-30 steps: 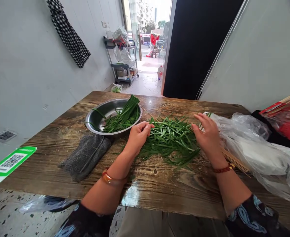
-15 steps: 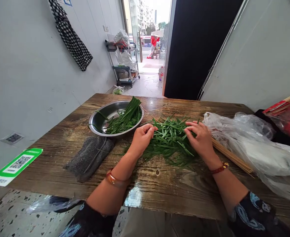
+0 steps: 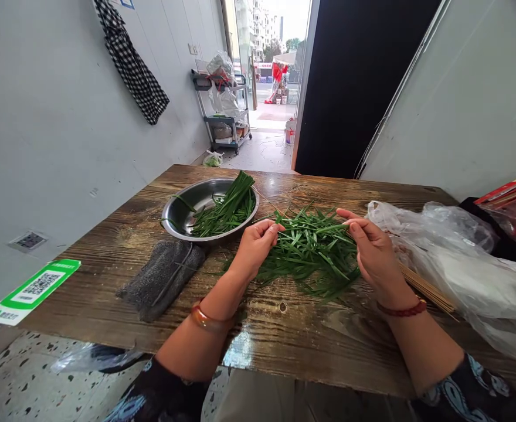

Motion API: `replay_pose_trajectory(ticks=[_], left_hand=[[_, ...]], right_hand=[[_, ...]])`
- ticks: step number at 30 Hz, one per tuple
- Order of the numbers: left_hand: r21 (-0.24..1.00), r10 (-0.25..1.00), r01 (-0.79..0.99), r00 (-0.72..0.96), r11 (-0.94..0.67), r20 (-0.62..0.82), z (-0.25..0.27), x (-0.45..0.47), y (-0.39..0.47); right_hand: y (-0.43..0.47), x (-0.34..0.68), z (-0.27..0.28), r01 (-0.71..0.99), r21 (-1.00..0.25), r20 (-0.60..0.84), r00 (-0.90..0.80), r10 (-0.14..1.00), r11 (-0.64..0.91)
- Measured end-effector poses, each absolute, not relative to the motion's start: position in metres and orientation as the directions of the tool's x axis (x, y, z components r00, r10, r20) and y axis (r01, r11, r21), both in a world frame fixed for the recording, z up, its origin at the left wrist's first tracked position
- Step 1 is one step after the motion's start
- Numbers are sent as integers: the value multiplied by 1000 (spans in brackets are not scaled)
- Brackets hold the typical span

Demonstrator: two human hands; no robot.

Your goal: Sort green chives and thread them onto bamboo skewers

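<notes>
At the middle of a brown wooden table point(image 3: 311, 346), a loose heap of long, flat green leaves point(image 3: 315, 252) lies between the person's two bare hands. The left hand point(image 3: 254, 249), with a glossy amber-coloured bangle point(image 3: 209, 322) on its wrist, is at the left edge of the heap; its thumb and forefinger are pinched together, with a bit of green leaf at their tips. The right hand point(image 3: 376, 255), wearing a red bracelet point(image 3: 402, 309), is at the right edge; its thumb and a bent finger come together while another finger points left over the leaves, and I cannot tell whether anything is gripped there.

To the far left of the heap is a round, shiny metal bowl point(image 3: 192, 202) with a bundle of long green leaves point(image 3: 236, 202) in it, some rising past the far right rim. On its near side lies a dark grey mesh cloth point(image 3: 152, 284). Right of the right hand, a bundle of thin tan wooden sticks point(image 3: 429, 293) lies partly under crumpled clear plastic bags point(image 3: 473, 281). A green-and-white printed card point(image 3: 33, 293) is at the table's left edge.
</notes>
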State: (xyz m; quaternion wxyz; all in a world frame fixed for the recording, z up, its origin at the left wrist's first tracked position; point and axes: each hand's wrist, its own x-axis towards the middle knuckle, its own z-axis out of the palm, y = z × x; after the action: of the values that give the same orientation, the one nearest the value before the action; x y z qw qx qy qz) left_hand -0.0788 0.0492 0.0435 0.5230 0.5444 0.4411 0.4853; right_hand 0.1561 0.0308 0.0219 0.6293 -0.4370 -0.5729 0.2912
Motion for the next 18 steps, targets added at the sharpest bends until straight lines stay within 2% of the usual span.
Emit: replay_pose_trajectory(ticks=[4,6,9,11,14,18], left_hand=[[997,988,-46,139,-69,74,44,-78,49],[997,987,-43,140,-71,76,45,-78,48],[997,986,-33,146,-69,74,46,-77,48],[997,986,-34,146,-74,78,46,-78,48],[996,987,-35,135,-82,86,44,-79,49],[994,989,-39,99,-107,110,44,-81,51]], right_hand=[[34,161,17,189,-902,394,-12,919,389],[43,165,7,348,-856,412,11,911,383],[58,172,-11,681,-597,545,-45,837,425],[64,176,-22,802,-432,576,-106,810,412],[67,178,-28,867,-326,574,-136,808,377],[62,176,-20,852,-348,645,-84,759,390]])
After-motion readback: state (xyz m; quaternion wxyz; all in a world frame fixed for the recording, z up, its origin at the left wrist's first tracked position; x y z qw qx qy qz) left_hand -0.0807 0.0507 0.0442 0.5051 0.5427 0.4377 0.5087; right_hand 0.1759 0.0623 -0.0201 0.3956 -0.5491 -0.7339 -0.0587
